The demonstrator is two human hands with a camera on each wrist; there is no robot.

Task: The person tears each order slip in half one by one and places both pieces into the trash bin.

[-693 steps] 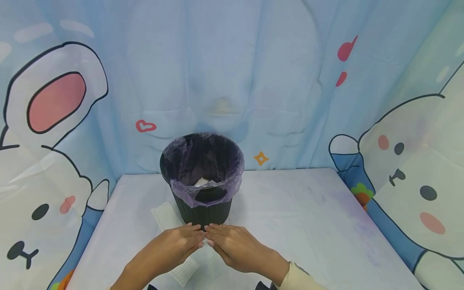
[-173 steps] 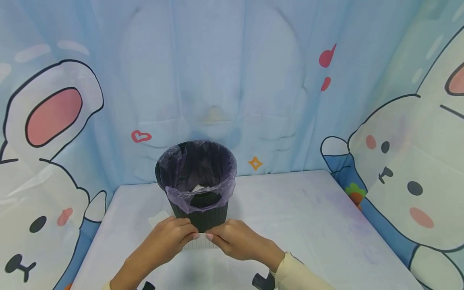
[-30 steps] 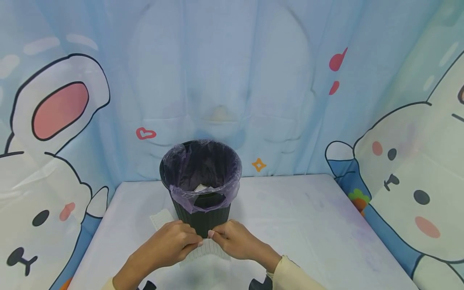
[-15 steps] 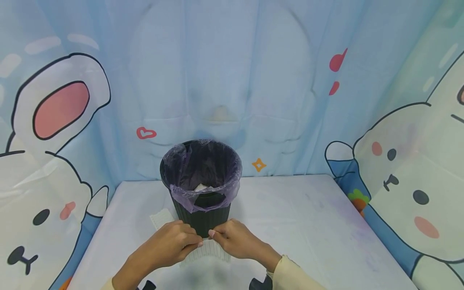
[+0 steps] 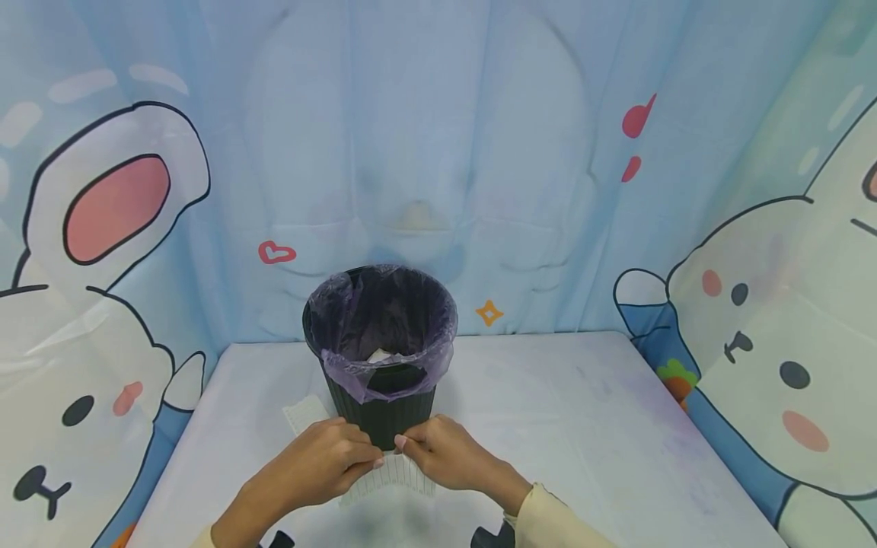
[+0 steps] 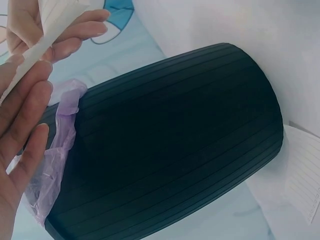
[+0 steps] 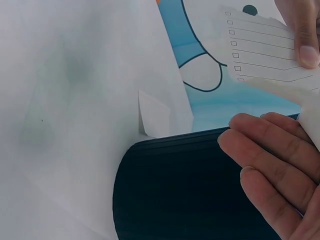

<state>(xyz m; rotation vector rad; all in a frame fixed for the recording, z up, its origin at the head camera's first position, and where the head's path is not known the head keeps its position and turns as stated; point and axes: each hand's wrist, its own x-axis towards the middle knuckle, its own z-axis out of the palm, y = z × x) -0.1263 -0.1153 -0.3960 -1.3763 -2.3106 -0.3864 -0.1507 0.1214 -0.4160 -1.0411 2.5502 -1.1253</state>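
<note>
In the head view, my left hand and right hand meet in front of the black bin. Between them they pinch a sheet of lined paper, its lower part hanging curved toward me. Printed checkboxes run down one side of the paper in the right wrist view. There, the right hand has its outer fingers extended. From the left wrist, the paper appears nearly edge-on, held up near the bin's rim, with the left hand at its lower end.
A purple bag lines the bin, with white scraps inside. Another lined sheet lies on the white table, left of the bin. Behind stands a blue curtain with cartoon rabbits.
In the oldest frame the hands had straighter fingers, tips together; since then they hold the lined paper. From 5.8 seconds ago the paper tilts and curves more. The last second shows almost no movement.
</note>
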